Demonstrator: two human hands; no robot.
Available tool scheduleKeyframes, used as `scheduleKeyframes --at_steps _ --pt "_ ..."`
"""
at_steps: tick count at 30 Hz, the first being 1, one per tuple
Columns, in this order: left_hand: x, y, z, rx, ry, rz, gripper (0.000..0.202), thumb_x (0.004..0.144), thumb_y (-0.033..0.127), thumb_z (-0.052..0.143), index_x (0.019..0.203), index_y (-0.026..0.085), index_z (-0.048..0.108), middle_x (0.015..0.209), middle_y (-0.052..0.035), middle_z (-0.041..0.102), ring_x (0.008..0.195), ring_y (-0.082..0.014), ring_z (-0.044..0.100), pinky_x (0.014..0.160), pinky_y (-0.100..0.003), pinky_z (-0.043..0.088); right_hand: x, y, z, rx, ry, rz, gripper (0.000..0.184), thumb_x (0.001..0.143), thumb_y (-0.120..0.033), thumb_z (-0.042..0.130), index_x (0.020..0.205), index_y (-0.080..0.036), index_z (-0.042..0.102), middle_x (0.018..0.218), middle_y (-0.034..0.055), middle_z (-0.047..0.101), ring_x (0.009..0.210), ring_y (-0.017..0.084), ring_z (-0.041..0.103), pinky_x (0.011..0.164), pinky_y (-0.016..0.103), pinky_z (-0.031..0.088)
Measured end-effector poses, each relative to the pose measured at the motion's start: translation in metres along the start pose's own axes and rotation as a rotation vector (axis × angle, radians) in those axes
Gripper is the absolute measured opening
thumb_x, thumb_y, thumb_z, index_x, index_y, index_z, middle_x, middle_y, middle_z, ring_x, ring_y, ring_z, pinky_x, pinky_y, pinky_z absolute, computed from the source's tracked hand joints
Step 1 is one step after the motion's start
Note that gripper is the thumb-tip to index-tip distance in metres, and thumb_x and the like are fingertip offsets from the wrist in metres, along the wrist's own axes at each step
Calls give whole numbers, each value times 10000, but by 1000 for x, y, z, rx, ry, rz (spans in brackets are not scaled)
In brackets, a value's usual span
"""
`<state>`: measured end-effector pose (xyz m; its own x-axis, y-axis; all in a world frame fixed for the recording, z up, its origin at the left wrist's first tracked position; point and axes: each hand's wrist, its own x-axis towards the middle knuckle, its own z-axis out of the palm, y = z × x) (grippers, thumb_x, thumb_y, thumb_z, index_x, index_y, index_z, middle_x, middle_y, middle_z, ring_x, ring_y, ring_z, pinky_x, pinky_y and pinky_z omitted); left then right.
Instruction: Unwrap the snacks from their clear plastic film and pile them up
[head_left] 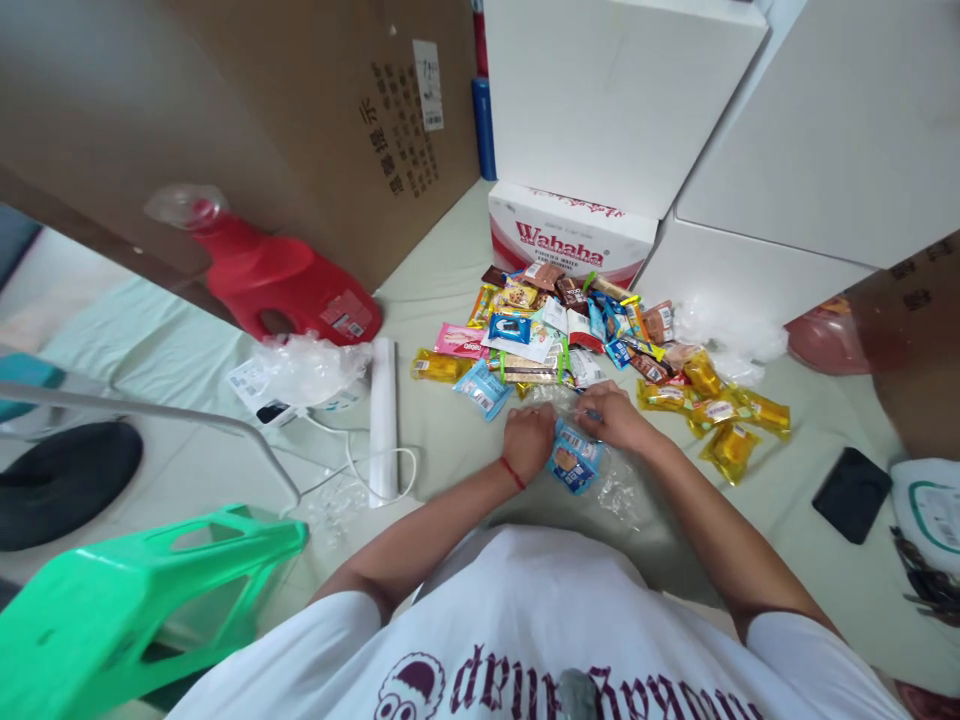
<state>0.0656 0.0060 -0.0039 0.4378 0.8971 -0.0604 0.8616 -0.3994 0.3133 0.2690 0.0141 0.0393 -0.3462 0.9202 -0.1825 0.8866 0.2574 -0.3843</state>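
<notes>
My left hand (529, 440), with a red string round its wrist, is closed on the edge of a clear plastic bag (619, 490). Close beside it, my right hand (611, 415) pinches the same crinkled plastic. Between the hands and just below them shows a blue snack packet (574, 462); whether it lies inside the bag or against it, I cannot tell. Just past my fingers spreads a pile of wrapped snacks (529, 365). A light-blue packet (483, 389) lies left of my left hand, and several yellow packets (716, 410) lie right of my right hand.
A Wahaha carton (570, 245) stands behind the pile, against white boxes (600, 100). To the left are a red jug (292, 285), a white power strip (383, 425) with a cable, and a green stool (150, 590). A black phone-like slab (852, 495) lies right.
</notes>
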Motion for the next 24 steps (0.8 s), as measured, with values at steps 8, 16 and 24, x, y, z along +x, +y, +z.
scheduleKeyframes --at_steps 8,16,24 --pt "5 7 2 -57 -26 -111 235 1041 216 428 1104 126 636 956 -175 743 972 -294 701 899 -455 391 -31 -49 16 -37 -80 46 250 1030 -405 527 1050 -203 673 951 93 712 921 244 617 766 302 383" --pt "1 -23 -4 -254 80 -83 266 1027 303 421 1096 169 640 1000 -113 718 1037 -273 647 941 -436 425 -38 -35 42 69 50 -28 368 991 -158 515 1283 -218 731 937 82 697 960 249 574 857 322 425" --pt "3 -62 -3 -579 10 203 1060 677 240 674 1634 198 221 1487 -144 552 1366 -355 453 1148 -532 291 -38 -50 45 -91 92 -63 312 1019 -195 537 1114 -278 822 803 90 622 863 249 509 746 334 388"
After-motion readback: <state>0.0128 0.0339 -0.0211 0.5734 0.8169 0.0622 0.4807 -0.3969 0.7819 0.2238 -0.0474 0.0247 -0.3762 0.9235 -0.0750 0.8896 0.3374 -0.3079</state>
